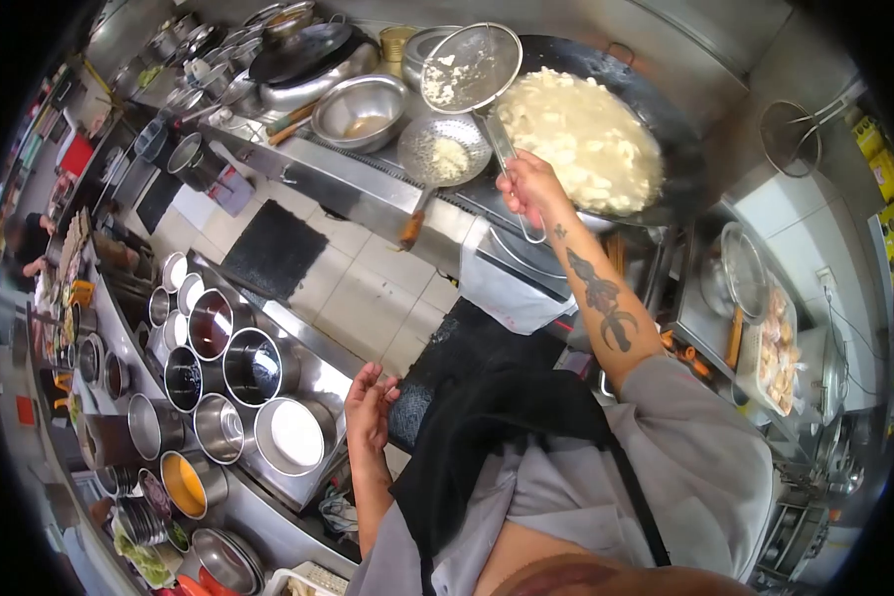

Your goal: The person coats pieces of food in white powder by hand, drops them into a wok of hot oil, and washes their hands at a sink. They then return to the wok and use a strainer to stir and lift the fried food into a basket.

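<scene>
My right hand (531,189) grips the metal handle of a round mesh strainer (472,68), which is raised at the left edge of a large black wok (673,124). Pale bits cling to the mesh. Pale chunks in cloudy liquid (581,139) fill much of the wok. Below the strainer, a perforated ladle (444,149) with a wooden handle holds a small pale heap, beside a steel bowl (360,111). My left hand (371,405) hangs near the steel counter on the left, its fingers loosely curled and apart, with nothing in them.
Steel pots of sauces and powders (252,366) line the left counter. Black mats (274,248) lie on the tiled floor. A white cloth (517,283) hangs at the stove's front edge. On the right are another strainer (745,270) and a food basket (777,348). A person (32,243) stands far left.
</scene>
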### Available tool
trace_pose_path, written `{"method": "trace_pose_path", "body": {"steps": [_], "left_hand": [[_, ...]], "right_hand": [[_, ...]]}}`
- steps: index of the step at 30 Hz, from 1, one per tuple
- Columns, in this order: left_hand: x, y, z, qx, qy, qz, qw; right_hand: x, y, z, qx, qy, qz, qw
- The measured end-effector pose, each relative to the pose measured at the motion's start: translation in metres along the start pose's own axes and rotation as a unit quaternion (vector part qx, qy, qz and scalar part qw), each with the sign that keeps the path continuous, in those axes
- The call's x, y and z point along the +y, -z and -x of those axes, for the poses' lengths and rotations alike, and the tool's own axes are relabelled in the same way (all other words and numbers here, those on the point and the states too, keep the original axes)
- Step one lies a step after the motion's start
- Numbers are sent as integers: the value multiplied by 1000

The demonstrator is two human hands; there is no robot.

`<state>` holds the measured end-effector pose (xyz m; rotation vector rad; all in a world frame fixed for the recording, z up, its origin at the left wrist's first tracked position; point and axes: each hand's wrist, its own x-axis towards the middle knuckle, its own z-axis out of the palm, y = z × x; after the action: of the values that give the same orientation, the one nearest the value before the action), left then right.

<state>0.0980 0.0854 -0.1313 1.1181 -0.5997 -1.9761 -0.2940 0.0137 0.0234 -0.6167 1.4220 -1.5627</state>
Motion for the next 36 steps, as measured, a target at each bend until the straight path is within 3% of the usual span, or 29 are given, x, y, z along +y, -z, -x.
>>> {"method": "trace_pose_path", "body": {"steps": [2, 3, 6, 8, 10, 11, 14, 22, 26, 29, 31, 34, 36], "left_hand": [[4, 8, 4, 12, -3, 5, 1000], [7, 11, 6, 19, -4, 6, 1000], [16, 14, 14, 40, -8, 4, 999], [19, 18, 16, 49, -10, 0, 999], [19, 24, 17, 51, -15, -3, 999], [21, 27, 17, 53, -14, -3, 998], [25, 27, 17, 56, -9, -13, 998], [29, 14, -11, -23, 0, -39, 999], [38, -5, -19, -41, 9, -72, 997], [35, -6, -25, -49, 9, -89, 995], [31, -8, -26, -51, 6, -90, 995], [26, -13, -22, -58, -2, -79, 995], [23, -19, -20, -69, -3, -73, 995]], "right_hand": [[24, -9, -15, 47, 19, 111, 993], [33, -12, -16, 27, 39, 127, 991], [74, -2, -41, 12, 87, 336, 938], [124, 14, -77, 89, 200, 531, 819], [142, 21, -86, 104, 194, 626, 748], [141, 19, -87, 77, 108, 602, 788], [149, 2, -89, 95, 116, 615, 774], [38, -46, -14, 66, 284, 537, 792], [-27, -9, 24, 65, 261, 517, 813], [-59, 45, 55, 43, 233, 590, 772], [-59, 79, 72, 31, 255, 621, 740], [-63, 93, 93, 24, 145, 602, 785], [-55, 108, 72, 54, 134, 630, 763]]}}
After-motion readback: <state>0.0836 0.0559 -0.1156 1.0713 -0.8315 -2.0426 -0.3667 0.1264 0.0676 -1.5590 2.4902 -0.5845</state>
